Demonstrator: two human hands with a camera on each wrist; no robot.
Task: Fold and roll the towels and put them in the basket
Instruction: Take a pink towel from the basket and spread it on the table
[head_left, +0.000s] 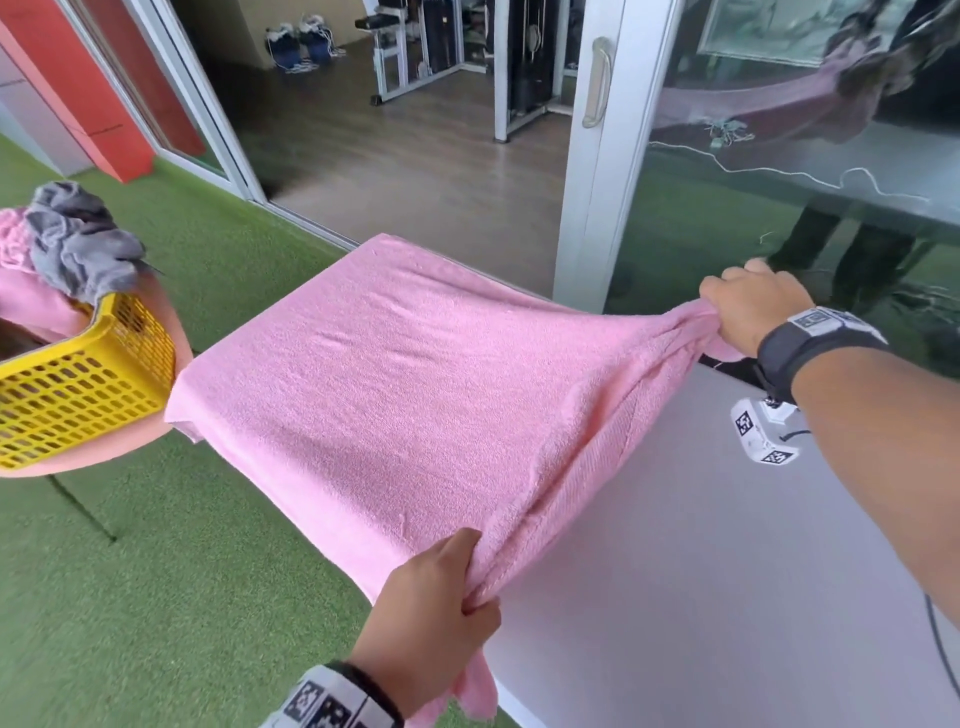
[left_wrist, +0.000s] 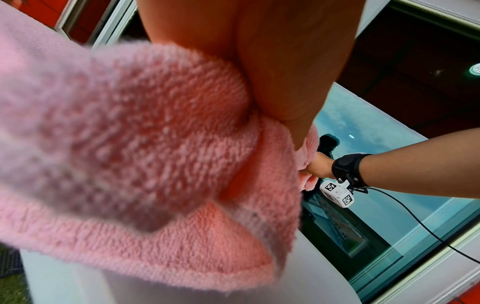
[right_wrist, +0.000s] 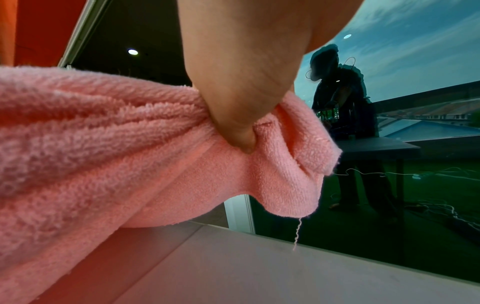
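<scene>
Towel: we see the pink towel (head_left: 395, 374) spread over the left end of the table (head_left: 727, 545), its left edge hanging past the table end and its right end lifted off the top
Left hand: our left hand (head_left: 431, 608) is fisted tight on the near right corner, with cloth bunched inside the grip
Right hand: our right hand (head_left: 748, 312) is fisted tight on the far right corner
Spacing: the hands are well apart, with the towel stretched between them
Basket: the basket (head_left: 88, 400) stands off the table's left end, just beside the towel's left corner, holding a loose grey towel (head_left: 78, 244) and pink cloth (head_left: 15, 234), neither rolled
Stage: we judge this towel is being straightened or folded; the pictures do not settle which
Risk, skew: both corners are crumpled in our fists, so the edges may meet unevenly and leave a crooked fold
Risk, slide: little holds the overhanging left edge, so a hard pull could drag the towel askew, or slack could let it slip onto the grass (head_left: 208, 597)
Risk, snag: the left corner lies so near the basket that a sweep of cloth could catch it
</scene>
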